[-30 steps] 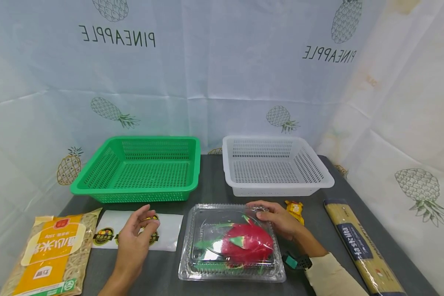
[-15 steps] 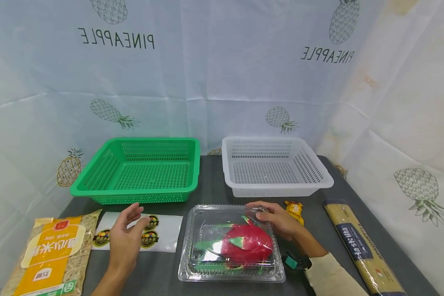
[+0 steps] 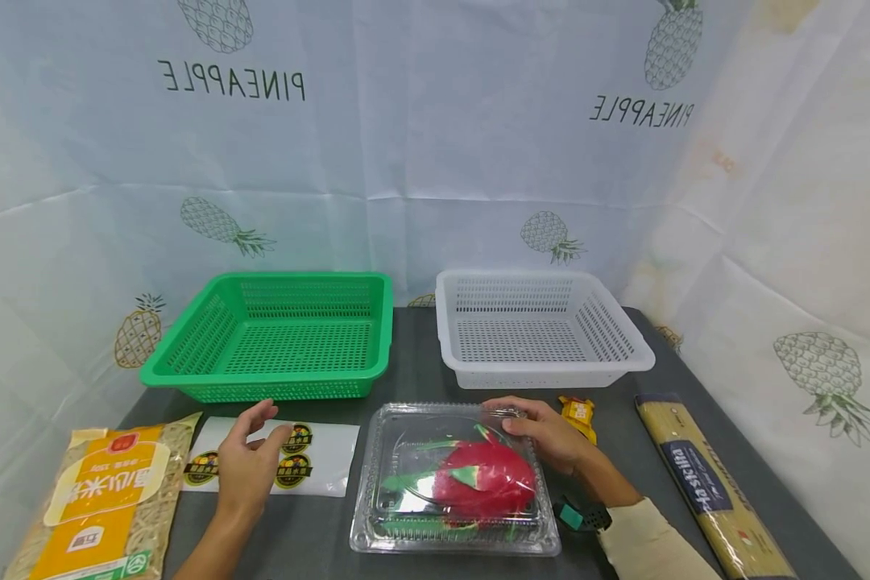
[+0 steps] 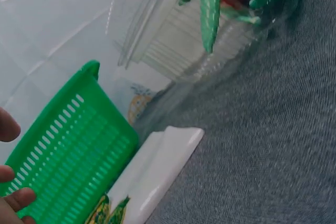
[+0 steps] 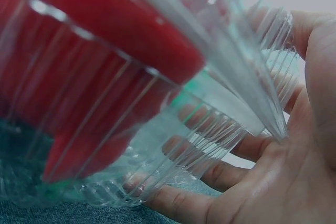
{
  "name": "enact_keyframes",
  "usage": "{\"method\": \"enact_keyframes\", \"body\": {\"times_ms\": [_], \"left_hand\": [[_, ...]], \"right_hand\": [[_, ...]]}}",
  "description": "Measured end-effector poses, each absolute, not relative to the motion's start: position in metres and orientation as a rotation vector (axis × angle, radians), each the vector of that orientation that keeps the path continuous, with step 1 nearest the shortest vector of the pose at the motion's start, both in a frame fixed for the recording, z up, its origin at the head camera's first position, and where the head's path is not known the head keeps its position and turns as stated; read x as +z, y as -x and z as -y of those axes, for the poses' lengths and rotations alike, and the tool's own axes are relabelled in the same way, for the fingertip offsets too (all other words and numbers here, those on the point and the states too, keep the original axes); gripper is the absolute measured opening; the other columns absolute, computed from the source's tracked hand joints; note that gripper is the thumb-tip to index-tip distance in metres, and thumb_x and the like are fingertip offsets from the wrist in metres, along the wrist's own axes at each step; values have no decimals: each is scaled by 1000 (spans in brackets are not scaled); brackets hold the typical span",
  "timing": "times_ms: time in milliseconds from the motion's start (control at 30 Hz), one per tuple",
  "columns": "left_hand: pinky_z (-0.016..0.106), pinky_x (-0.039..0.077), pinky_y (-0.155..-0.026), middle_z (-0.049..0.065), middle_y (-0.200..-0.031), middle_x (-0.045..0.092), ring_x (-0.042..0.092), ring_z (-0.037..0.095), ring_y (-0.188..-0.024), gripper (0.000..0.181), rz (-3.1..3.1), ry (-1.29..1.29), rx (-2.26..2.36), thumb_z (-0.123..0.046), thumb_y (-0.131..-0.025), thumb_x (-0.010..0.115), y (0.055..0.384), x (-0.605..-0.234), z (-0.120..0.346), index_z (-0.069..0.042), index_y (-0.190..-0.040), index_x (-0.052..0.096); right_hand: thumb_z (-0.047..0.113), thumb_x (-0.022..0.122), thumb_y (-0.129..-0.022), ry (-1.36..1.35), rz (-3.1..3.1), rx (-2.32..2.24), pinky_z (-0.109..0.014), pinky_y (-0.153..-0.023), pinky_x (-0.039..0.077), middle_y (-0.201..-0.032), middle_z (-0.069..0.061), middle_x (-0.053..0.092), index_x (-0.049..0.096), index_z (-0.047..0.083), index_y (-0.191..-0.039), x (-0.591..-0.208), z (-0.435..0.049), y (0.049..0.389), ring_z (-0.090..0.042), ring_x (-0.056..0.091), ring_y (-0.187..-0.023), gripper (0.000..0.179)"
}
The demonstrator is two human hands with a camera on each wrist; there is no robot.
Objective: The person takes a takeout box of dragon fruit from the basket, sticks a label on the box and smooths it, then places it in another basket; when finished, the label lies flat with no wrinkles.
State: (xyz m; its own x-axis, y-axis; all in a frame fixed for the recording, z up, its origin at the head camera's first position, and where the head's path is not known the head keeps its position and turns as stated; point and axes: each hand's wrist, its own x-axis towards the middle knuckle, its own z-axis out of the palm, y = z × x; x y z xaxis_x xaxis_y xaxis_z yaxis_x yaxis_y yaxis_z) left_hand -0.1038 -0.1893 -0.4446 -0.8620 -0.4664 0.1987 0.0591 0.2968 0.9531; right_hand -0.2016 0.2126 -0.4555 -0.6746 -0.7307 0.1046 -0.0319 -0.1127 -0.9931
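Observation:
A clear plastic clamshell box (image 3: 377, 528) with its lid down sits on the dark table in front. Through the lid shows a red dragon fruit (image 3: 496, 487) with green tips, on the right side inside. My right hand (image 3: 540, 433) grips the box's back right corner, thumb on the lid, and its fingers (image 5: 226, 174) spread along the ridged wall. Left of the box lies a white sheet (image 3: 336, 459) with several round black and yellow fruit stickers (image 3: 293, 471). My left hand (image 3: 245, 475) hovers over this sheet, fingers loosely bent, with nothing visible between them.
Behind stand a green basket (image 3: 264, 377) and a white basket (image 3: 544, 374). A bag of dried noodles (image 3: 101, 499) lies at the left, a spaghetti pack (image 3: 706, 483) at the right. One small yellow packet (image 3: 578, 415) is beside my right hand. Printed cloth hangs around the table.
My left hand has moved left across the sticker sheet, uncovering the right-hand stickers. My right hand and the box have stayed in place.

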Motion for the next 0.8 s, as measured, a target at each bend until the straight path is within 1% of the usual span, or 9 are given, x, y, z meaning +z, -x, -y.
{"method": "enact_keyframes", "body": {"times_ms": [133, 167, 233, 333, 400, 433, 467, 633, 800], "left_hand": [[41, 35, -86, 19, -131, 52, 42, 31, -117, 40, 2185, -371, -1571, -11, -93, 62, 107, -451, 194, 0, -131, 55], [43, 36, -85, 20, -133, 50, 47, 31, -110, 39, 2201, -375, -1558, -11, -93, 62, 108, -453, 196, 1, -130, 57], [42, 40, -77, 21, -133, 50, 56, 26, -84, 38, 2233, -381, -1524, -12, -92, 63, 109, -456, 198, 0, -128, 59], [49, 43, -81, 25, -131, 51, 59, 30, -83, 32, 2228, -347, -1463, -7, -90, 65, 113, -463, 200, 4, -119, 65], [53, 43, -85, 27, -127, 53, 59, 35, -98, 28, 2228, -338, -1425, -5, -88, 66, 114, -467, 201, 6, -113, 68], [56, 40, -90, 27, -125, 55, 53, 39, -112, 26, 2223, -333, -1415, -4, -87, 66, 115, -469, 201, 7, -110, 69], [60, 33, -96, 28, -126, 54, 43, 44, -124, 25, 2224, -336, -1403, -3, -86, 66, 116, -471, 201, 9, -108, 69], [55, 34, -98, 28, -121, 59, 49, 44, -119, 22, 2260, -374, -1348, -4, -86, 67, 119, -478, 201, 8, -104, 71], [56, 39, -93, 30, -113, 62, 54, 46, -111, 20, 2289, -321, -1212, -1, -82, 68, 121, -485, 200, 9, -99, 73]], "right_hand": [[10, 47, -101, 842, -1656, -1841, -51, -80, 50, -123, -20, 58, 43, -8, -138, -456, -213, 201, -36, 62, -103, 41], [10, 47, -101, 842, -1655, -1843, -51, -80, 50, -123, -19, 58, 44, -8, -138, -456, -213, 201, -36, 62, -104, 41], [10, 47, -101, 843, -1654, -1844, -50, -81, 50, -123, -19, 58, 44, -7, -138, -456, -213, 201, -36, 62, -104, 41], [9, 47, -101, 844, -1662, -1845, -50, -80, 51, -122, -18, 59, 45, -7, -138, -456, -213, 201, -36, 62, -103, 40], [9, 47, -101, 844, -1662, -1846, -50, -80, 51, -122, -18, 59, 45, -7, -138, -457, -213, 201, -36, 63, -103, 40], [9, 47, -101, 843, -1660, -1846, -50, -80, 51, -122, -18, 59, 44, -7, -138, -457, -213, 201, -36, 62, -103, 40], [9, 46, -101, 842, -1657, -1848, -50, -80, 51, -122, -18, 59, 44, -7, -138, -457, -213, 201, -36, 62, -103, 40], [8, 45, -101, 837, -1639, -1857, -49, -81, 51, -122, -18, 59, 44, -8, -138, -457, -213, 201, -35, 63, -103, 39], [8, 45, -101, 841, -1630, -1860, -50, -80, 51, -122, -18, 59, 45, -7, -138, -456, -213, 201, -35, 63, -103, 39]]}}
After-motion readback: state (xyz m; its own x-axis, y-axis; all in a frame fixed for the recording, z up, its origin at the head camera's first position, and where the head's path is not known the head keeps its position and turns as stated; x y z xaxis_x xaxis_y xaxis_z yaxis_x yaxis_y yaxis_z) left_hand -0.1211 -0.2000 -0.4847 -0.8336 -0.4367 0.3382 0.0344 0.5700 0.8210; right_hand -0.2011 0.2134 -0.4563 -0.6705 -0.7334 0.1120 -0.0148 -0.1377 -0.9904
